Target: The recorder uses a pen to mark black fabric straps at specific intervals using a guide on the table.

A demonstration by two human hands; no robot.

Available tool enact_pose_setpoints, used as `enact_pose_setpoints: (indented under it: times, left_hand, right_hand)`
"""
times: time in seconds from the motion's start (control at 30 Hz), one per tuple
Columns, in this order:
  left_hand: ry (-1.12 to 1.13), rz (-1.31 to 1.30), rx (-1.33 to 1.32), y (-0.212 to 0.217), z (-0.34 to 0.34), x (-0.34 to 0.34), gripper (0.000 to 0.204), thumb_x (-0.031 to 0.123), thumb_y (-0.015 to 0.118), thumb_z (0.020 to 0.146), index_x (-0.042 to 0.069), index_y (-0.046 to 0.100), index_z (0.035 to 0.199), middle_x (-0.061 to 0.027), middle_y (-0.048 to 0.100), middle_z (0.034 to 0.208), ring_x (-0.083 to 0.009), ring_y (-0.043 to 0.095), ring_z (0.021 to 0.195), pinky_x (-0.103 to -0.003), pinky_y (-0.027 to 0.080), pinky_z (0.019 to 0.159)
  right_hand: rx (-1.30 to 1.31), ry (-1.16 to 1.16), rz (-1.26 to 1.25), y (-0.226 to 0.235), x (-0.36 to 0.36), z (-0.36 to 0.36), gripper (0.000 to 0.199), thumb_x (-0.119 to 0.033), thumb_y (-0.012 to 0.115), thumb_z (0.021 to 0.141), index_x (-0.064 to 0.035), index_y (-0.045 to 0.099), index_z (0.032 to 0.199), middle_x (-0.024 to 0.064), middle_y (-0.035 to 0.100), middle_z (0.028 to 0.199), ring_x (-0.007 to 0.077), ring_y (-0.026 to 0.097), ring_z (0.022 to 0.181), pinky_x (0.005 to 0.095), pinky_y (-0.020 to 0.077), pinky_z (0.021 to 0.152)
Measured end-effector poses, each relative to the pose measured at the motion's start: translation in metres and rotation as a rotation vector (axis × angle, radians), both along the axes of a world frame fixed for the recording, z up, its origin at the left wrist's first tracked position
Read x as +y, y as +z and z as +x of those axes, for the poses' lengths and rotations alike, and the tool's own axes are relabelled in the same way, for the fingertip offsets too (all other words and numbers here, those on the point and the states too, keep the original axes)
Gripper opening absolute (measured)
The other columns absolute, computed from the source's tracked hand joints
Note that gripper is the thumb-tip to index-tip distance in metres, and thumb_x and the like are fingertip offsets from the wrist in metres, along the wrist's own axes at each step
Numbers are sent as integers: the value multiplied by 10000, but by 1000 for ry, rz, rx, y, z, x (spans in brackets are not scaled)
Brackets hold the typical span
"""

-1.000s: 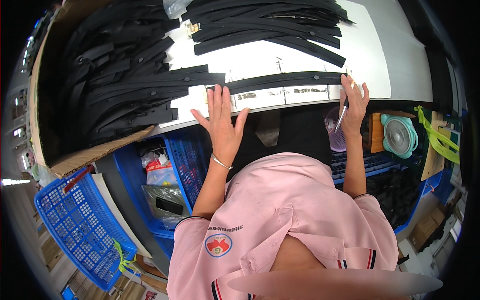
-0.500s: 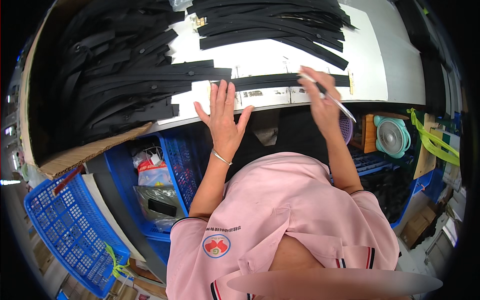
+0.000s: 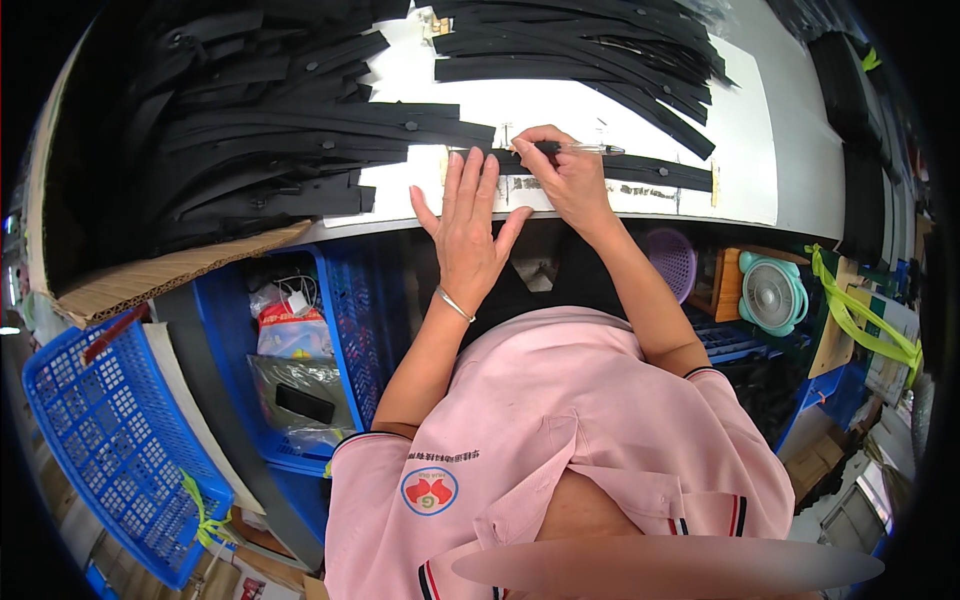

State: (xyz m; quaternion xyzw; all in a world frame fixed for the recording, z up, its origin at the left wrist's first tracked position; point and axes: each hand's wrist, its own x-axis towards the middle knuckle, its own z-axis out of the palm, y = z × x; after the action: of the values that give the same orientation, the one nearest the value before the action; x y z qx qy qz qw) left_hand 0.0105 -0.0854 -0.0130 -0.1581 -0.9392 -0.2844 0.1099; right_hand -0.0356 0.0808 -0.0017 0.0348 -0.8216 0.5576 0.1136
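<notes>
– Black strip: where does it lie?
– In the head view, along the white board's near edge.
– And the hands?
– Toward the board's left, the left hand has its fingers spread, tips at the strip's end; beside it, the right hand pinches a pen between its fingers.
– Step in hand?
– Marking, I'd judge; the next move calls for a still strip and steady pen.

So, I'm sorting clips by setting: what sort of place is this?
Likely a garment workshop: black strips lie piled on the worktop, the right hand holds a pen at one, and a blue basket is alongside.
</notes>
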Motion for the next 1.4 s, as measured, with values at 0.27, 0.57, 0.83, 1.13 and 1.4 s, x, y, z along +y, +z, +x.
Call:
enact_pose_setpoints:
  times: [0.27,0.57,0.83,1.13,1.4]
  left_hand:
    - [-1,4,4,-2,0,1,741,437,753,894,110,507,1512,-77,491,1565,-266,378,1501,-632,13,1210]
    - [-2,-3,10,-1,0,0,740,431,759,889,105,511,1506,-76,488,1567,-268,377,1501,-632,18,1206]
    - [-14,-31,3,1,-1,1,741,427,769,886,90,516,1496,-79,496,1557,-272,365,1507,-637,13,1204]
    - [-5,-37,20,-4,-1,0,726,450,759,894,91,534,1483,-83,504,1550,-272,361,1508,-623,4,1212]
    - [-14,-69,6,-3,0,0,750,463,747,902,87,506,1506,-82,480,1572,-269,340,1520,-616,-1,1214]
  right_hand:
    - [-6,-27,34,6,-4,1,190,-124,687,970,49,731,904,69,758,983,132,678,655,273,508,577]
    - [-58,154,115,5,9,5,137,-71,694,939,60,734,932,49,762,892,85,660,654,233,492,570]
    - [52,184,194,-5,14,5,144,-62,679,938,69,723,898,73,764,886,130,693,667,253,506,579]
    - [99,-274,71,15,70,28,112,-73,670,957,15,716,906,41,712,721,67,619,576,240,456,525]
    - [109,-222,175,0,88,27,132,-82,692,947,31,707,881,47,735,815,84,625,551,246,440,493]
